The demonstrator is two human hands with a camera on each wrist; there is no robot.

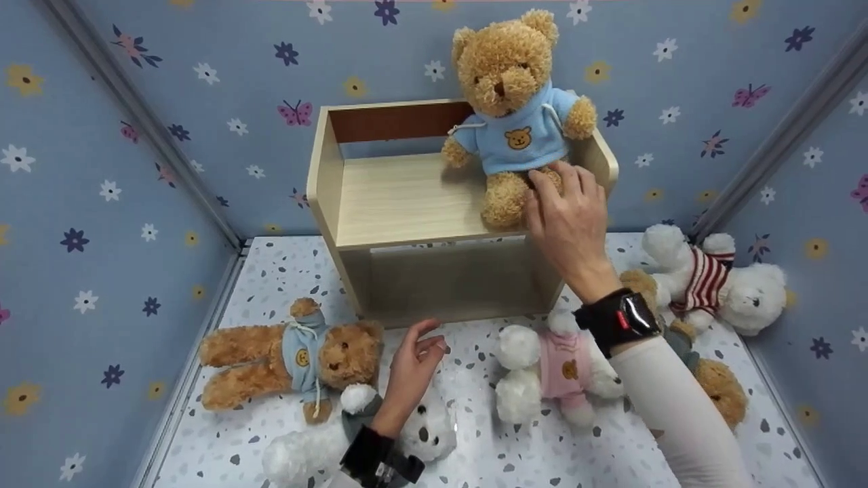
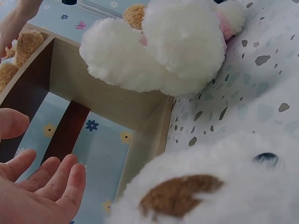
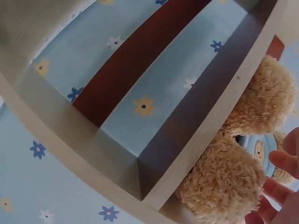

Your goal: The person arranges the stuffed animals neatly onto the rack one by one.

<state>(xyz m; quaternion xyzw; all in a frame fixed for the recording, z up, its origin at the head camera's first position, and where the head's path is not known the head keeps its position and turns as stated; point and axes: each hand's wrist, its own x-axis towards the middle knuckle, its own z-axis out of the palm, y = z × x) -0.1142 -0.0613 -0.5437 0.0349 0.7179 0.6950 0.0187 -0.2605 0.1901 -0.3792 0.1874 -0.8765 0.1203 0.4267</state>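
A tan teddy bear (image 1: pixel 519 138) in a light blue hoodie sits on the upper level of a small wooden shelf (image 1: pixel 407 196), at its right side. My right hand (image 1: pixel 571 217) rests at the bear's leg, its fingers against the plush; in the right wrist view, fingers (image 3: pixel 280 191) lie beside the furry foot (image 3: pixel 224 182). Lower down, my left hand (image 1: pixel 410 366) hovers with loose fingers and holds nothing. Beneath it lies a white teddy bear (image 1: pixel 427 430) in grey-green clothing, partly hidden by the wrist. In the left wrist view my left hand (image 2: pixel 42 186) shows its palm.
A brown bear (image 1: pixel 302 356) in a blue hoodie lies left. Right of the shelf's front are a white bear (image 1: pixel 566 366) in pink, a brown bear (image 1: pixel 719 390) partly behind my arm, and a white bear (image 1: pixel 705 281) in stripes. Flowered walls (image 1: pixel 115 224) enclose the speckled floor (image 1: pixel 475 413).
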